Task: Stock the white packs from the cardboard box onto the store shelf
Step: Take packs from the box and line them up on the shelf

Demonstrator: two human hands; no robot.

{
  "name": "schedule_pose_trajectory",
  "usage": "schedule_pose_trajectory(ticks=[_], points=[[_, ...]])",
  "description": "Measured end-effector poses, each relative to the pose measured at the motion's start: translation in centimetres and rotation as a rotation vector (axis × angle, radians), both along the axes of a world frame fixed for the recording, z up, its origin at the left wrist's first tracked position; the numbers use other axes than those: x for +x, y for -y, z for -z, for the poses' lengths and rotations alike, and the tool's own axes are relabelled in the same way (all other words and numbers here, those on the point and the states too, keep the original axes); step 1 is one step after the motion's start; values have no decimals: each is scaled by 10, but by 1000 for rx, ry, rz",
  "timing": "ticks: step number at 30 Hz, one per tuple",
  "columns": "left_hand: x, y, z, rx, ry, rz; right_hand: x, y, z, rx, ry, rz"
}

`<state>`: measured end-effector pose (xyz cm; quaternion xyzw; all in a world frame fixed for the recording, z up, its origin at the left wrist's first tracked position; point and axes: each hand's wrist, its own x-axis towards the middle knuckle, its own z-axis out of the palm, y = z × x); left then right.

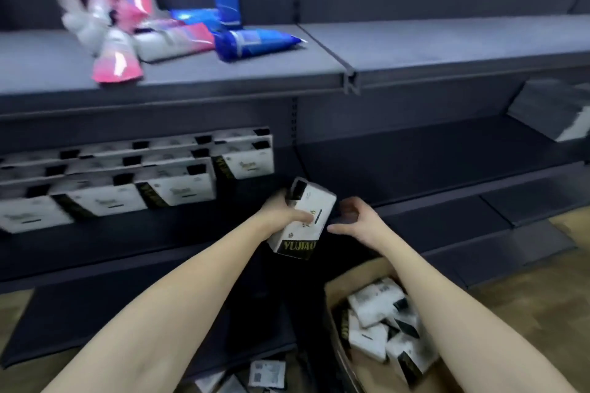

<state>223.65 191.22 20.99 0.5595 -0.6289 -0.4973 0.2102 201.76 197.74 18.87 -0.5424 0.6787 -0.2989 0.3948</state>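
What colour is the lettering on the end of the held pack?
Gold on black, clearest in the head view.

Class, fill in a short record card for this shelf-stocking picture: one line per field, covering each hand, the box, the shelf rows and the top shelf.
left hand: grips one white pack, tilted
right hand: open beside the pack, not holding it
cardboard box: lower right, loose white packs inside
middle shelf: rows of white packs on its left side
top shelf: pink tubes and blue tubes, some lying down
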Motion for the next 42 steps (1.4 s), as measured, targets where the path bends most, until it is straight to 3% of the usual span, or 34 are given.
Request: schedule_pose_trajectory(ticks=[4,7,12,18,23,26,28,32,42], points=[[46,21,-37,-132,280,197,58,47,-36,-178,-151,-101],[67,34,-53,-221,392,252,108,65,-72,-142,-293,-261],[114,51,-57,-239,289,210,147,92,-80,-125,-384,-316],[182,67,-54,-448,290,109,168,106,-60,-97,-414,-137],[228,79,-49,-485,388,93,173,105,-45,31,-425,-26],[240,82,-42,-485,430,135,190,103,-52,29,-623,-20],[241,82,-38,-475,457,186,210,101,-58,-33,-814,-128],[240,83,-34,-471,507,261,243,103,-53,-96,-914,-249],[247,76,-31,-456,499,339,254,115,-51,88,-1049,62]])
